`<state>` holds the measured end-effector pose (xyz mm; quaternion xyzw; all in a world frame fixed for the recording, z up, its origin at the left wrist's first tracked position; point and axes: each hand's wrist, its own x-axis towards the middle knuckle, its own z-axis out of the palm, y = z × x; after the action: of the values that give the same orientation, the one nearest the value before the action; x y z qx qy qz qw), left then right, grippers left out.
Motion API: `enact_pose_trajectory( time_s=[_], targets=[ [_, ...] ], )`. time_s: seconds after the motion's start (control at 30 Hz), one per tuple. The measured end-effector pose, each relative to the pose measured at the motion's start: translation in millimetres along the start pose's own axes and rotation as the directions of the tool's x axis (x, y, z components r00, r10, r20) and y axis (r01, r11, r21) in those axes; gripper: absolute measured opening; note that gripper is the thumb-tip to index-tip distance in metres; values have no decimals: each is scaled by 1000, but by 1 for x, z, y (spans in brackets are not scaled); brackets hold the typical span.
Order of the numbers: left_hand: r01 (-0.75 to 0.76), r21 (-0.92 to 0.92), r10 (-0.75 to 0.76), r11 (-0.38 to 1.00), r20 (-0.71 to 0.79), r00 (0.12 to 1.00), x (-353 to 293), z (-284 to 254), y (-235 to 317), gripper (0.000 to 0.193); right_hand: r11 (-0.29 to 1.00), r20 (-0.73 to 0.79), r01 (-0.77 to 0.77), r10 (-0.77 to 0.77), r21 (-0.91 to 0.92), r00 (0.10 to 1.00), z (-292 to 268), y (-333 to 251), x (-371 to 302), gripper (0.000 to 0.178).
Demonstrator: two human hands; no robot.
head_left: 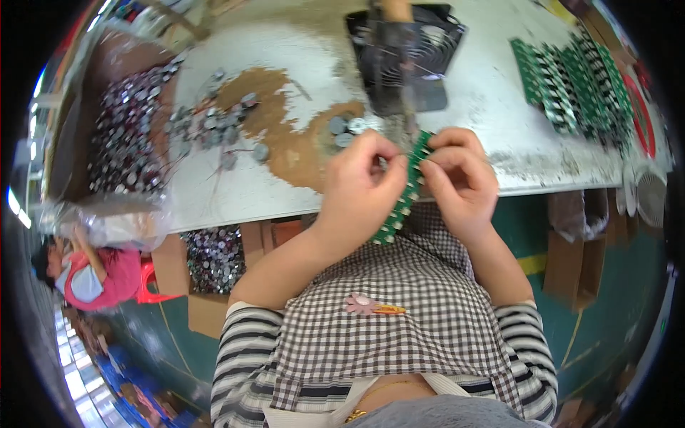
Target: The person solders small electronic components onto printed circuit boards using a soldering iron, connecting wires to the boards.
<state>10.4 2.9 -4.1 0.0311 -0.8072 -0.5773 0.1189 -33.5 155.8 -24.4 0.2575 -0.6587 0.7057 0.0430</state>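
A long narrow green circuit board strip [399, 214] with a row of small pale metal parts is held slantwise over the table's near edge. My right hand [464, 175] grips its upper end, thumb and fingers closed on it. On the other side my left hand [360, 182] has thumb and forefinger pinched together against the strip; a small part between them cannot be made out. Just beyond my fingertips stands an upright metal tool [389, 57] with a wooden top, blurred. Several round grey parts [346, 128] lie close to my left hand.
Behind the upright tool sits a black fan [432, 39]. More green boards [571, 85] lie stacked at the far right. At left are scattered round parts with thin leads [221, 125] and a full carton [128, 128]. Another filled carton [214, 260] stands below the table; a person [100, 274] sits at left.
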Motion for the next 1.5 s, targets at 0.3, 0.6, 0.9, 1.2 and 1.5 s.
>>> enact_pose_trajectory(
  time_s=[0.3, 0.6, 0.9, 1.2, 1.5],
  targets=[
    [-352, 546, 518, 760, -183, 835, 51, -84, -2, 37, 998, -75, -54, 53, -13, 996, -9, 10, -5, 6],
    [266, 923, 144, 278, -314, 939, 143, -285, -86, 22, 999, -60, -39, 38, -16, 997, -5, 8, 0, 6],
    [157, 943, 193, 295, -220, 956, 142, -265, -108, 17, 999, -64, -27, 24, -47, 998, -8, 15, 1, 6],
    [-19, 903, 701, 429, -320, 638, 104, -251, -60, 14, 995, -23, 32, -34, -95, 999, -8, 13, -3, 7],
    [8, -363, -110, 932, -260, 959, 35, -138, -5, 15, 999, -20, -28, 28, -18, 999, -11, 12, -3, 10]
  ],
)
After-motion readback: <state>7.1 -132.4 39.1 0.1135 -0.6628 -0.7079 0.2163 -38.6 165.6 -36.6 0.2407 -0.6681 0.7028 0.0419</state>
